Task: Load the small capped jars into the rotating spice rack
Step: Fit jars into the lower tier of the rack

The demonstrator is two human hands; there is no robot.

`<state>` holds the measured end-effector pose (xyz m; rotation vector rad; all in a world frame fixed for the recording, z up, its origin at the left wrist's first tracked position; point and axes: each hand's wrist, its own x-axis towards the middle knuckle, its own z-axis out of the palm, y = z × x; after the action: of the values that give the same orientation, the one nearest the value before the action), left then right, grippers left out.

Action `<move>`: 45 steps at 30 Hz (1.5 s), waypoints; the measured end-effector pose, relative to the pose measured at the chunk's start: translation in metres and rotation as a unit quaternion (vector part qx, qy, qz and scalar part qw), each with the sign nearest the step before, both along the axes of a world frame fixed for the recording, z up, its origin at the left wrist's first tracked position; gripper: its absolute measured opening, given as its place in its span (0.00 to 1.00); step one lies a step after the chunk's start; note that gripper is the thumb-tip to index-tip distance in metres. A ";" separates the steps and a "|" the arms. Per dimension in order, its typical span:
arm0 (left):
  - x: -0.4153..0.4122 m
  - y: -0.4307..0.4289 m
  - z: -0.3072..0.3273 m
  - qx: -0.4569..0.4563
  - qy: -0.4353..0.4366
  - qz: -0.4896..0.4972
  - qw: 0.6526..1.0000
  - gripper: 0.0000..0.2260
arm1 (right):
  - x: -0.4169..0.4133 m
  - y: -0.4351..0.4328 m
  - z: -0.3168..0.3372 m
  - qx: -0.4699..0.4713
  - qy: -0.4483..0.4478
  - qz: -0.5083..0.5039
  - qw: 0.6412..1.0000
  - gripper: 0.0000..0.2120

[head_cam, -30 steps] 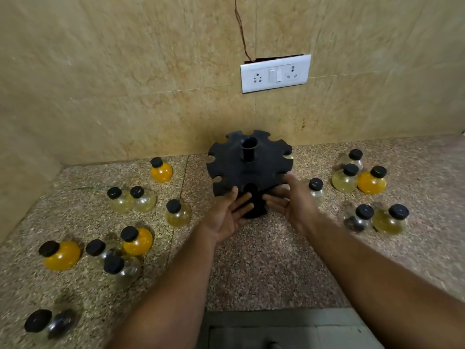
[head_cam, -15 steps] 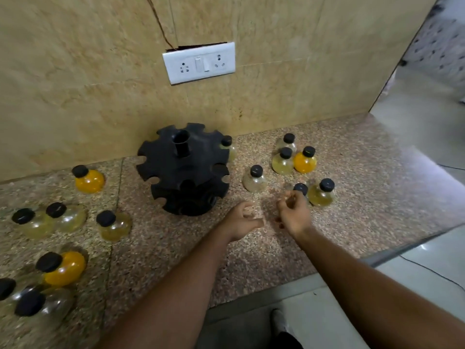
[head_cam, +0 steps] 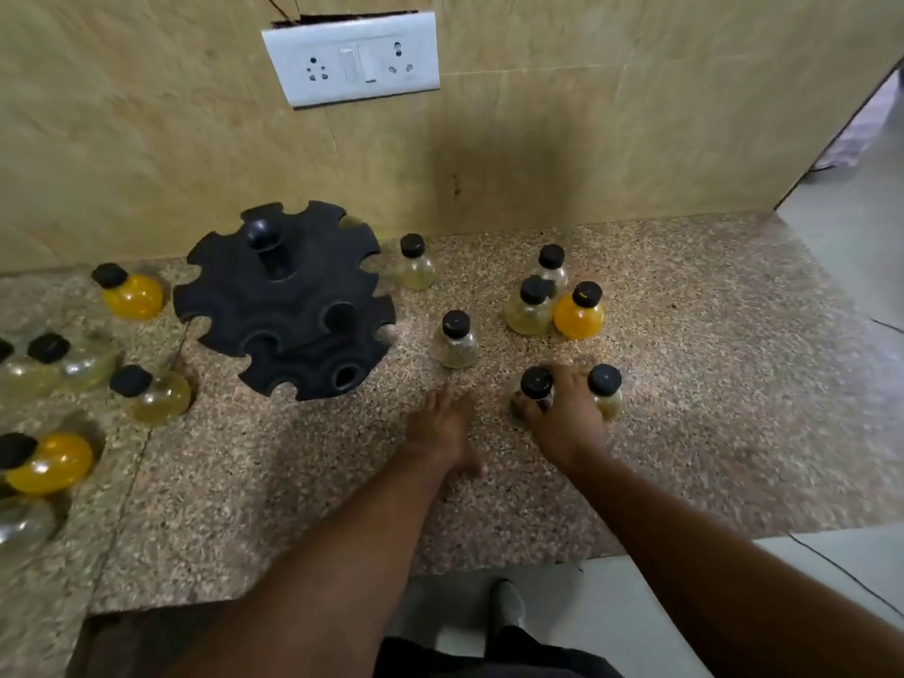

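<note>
The black rotating spice rack stands on the speckled counter near the wall, its notches holding no jars that I can see. My right hand is to its right, fingers wrapped around a clear black-capped jar that stands on the counter. A yellowish jar touches the far side of that hand. My left hand rests flat on the counter, fingers apart, just below a clear jar. More jars stand behind: a pale one, an orange one, a clear one.
Another jar stands by the wall right of the rack. Several jars lie left of the rack, among them orange ones and a pale one. A white socket plate is on the wall. The counter ends at right above the floor.
Both hands have left the rack and moved right to the jar group. My right hand has closed around the near black-capped jar; my left hand has settled on the counter.
</note>
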<state>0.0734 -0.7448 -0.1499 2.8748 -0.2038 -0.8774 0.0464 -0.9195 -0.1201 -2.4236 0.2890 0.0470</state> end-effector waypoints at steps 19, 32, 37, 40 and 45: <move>0.007 0.066 0.021 -0.622 -0.071 0.675 0.392 0.13 | 0.053 0.069 0.011 0.014 -0.059 0.254 0.965 0.25; -0.006 0.108 0.016 -0.604 -0.111 0.681 0.399 0.11 | 0.066 0.134 0.013 0.023 -0.061 0.339 0.938 0.24; -0.011 0.120 0.011 -0.565 -0.106 0.680 0.455 0.12 | 0.062 0.149 0.009 -0.020 -0.088 0.333 0.939 0.24; -0.013 0.127 0.010 -0.531 -0.077 0.649 0.539 0.14 | 0.070 0.150 0.011 -0.033 -0.085 0.312 0.946 0.24; -0.012 0.134 0.021 -0.549 -0.036 0.621 0.558 0.10 | 0.081 0.152 0.013 -0.058 -0.080 0.318 0.943 0.26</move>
<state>0.0609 -0.6110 -0.1290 1.2047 0.8597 -0.1124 0.1273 -0.7672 -0.1066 -2.5186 -0.5880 0.1221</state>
